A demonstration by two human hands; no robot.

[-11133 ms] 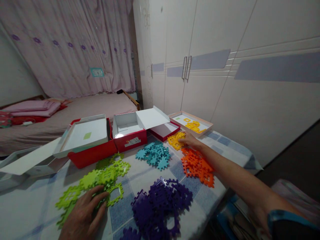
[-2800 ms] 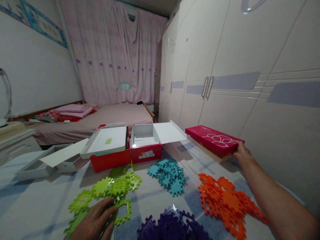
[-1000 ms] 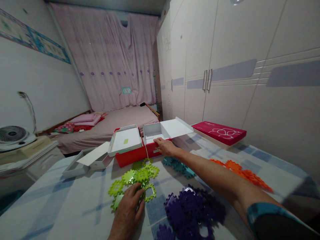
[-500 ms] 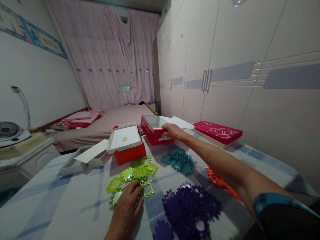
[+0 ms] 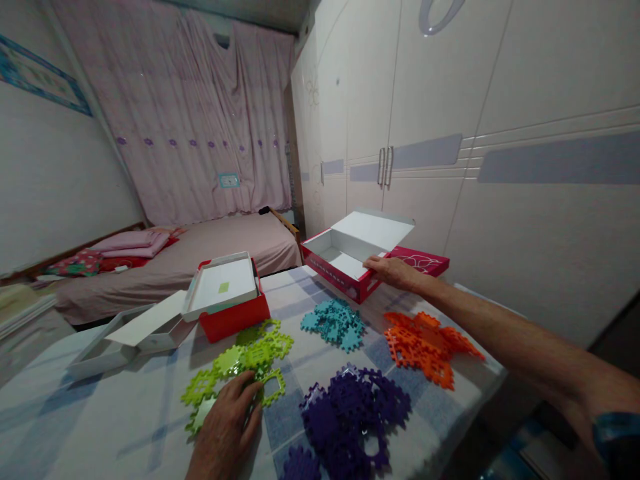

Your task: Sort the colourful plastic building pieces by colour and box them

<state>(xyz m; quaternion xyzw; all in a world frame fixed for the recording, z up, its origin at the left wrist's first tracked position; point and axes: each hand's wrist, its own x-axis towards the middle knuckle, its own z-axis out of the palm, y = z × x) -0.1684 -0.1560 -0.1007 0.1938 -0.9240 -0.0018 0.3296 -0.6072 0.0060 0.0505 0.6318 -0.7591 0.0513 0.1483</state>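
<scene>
My right hand (image 5: 393, 272) grips the near right wall of an open dark-red box (image 5: 333, 272), thumb side over the rim. The box has a white lid flap raised at the back and a pale inside. My left hand (image 5: 229, 417) rests palm down at the edge of the lime-green gear-shaped pieces (image 5: 257, 353), fingers stretched out and touching them. Between the hands lie a pile of teal gear pieces (image 5: 336, 323) and, nearer me, a pile of dark purple gear pieces (image 5: 350, 417). Orange gear pieces (image 5: 425, 343) lie under my right forearm.
A bright red box (image 5: 235, 317) holding a white tray (image 5: 225, 283) stands behind the green pieces. Grey-white open trays (image 5: 107, 350) sit at the left. A crimson patterned box lid (image 5: 425, 260) lies behind my right hand, near the wardrobe (image 5: 525, 253).
My right hand has drawn the dark-red box to the right and turned it, and its flap stands higher. The view has swung right; my left hand stays by the green pieces.
</scene>
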